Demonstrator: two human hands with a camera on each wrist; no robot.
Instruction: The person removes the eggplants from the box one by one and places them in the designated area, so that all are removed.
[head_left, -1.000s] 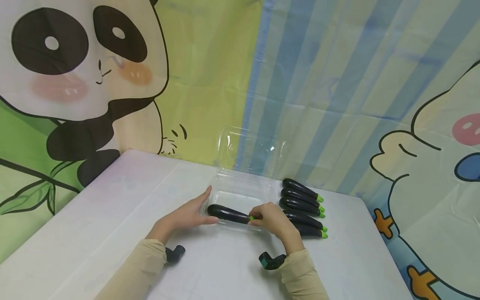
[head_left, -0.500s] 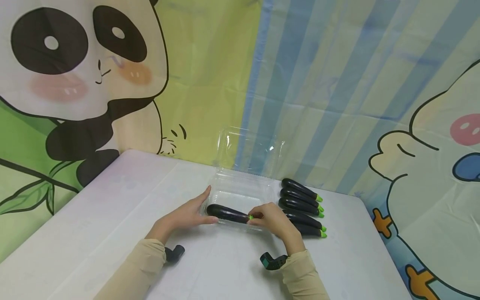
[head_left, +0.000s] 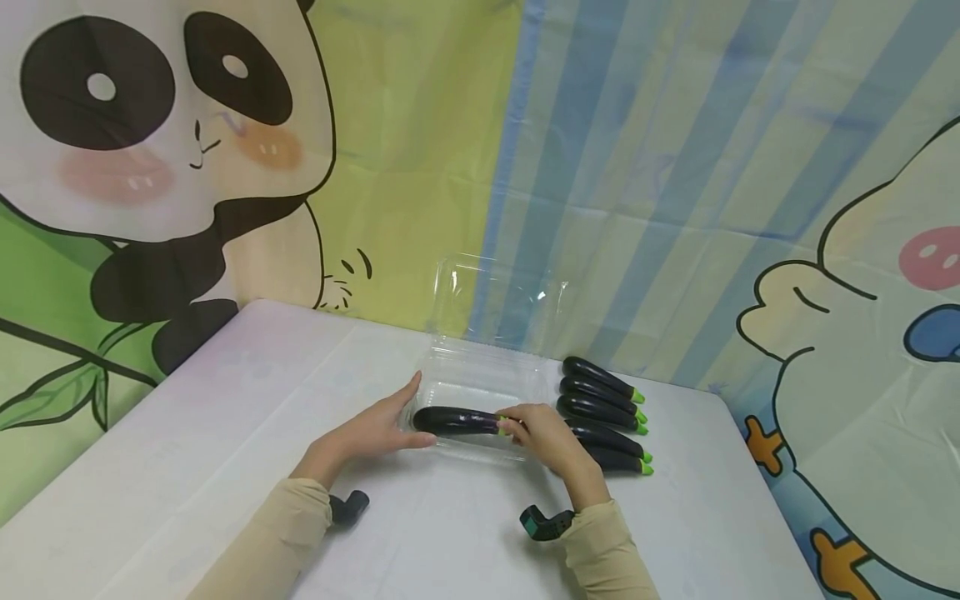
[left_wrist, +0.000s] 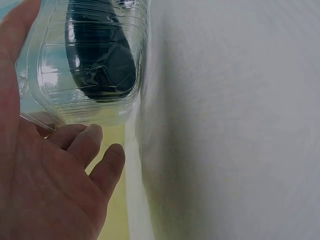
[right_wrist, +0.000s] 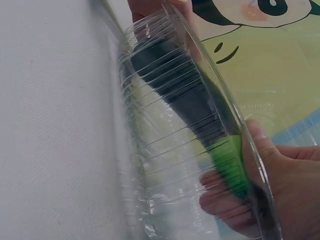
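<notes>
A glossy dark eggplant (head_left: 456, 421) with a green stem end lies lengthwise over the front of a clear plastic clamshell box (head_left: 480, 392). My right hand (head_left: 543, 433) pinches its green end between thumb and fingers, as the right wrist view shows through the ribbed wall (right_wrist: 155, 100). The eggplant's rounded end (left_wrist: 102, 65) is inside the box's left corner. Around that corner spreads my left hand (head_left: 378, 425), its thumb along the front and the other fingers by the left side. In the left wrist view those fingertips (left_wrist: 92, 135) are right at the box's corner.
Several more eggplants (head_left: 596, 408) lie in a column right of the box, close to my right hand. The box's raised clear lid (head_left: 495, 300) stands at the back, near the printed curtain (head_left: 637, 208). White cloth covers the table (head_left: 420, 533).
The eggplant's green end has risen slightly with my right hand's fingers in the last half second, so the eggplant now looks more level. My left hand has stayed in place.
</notes>
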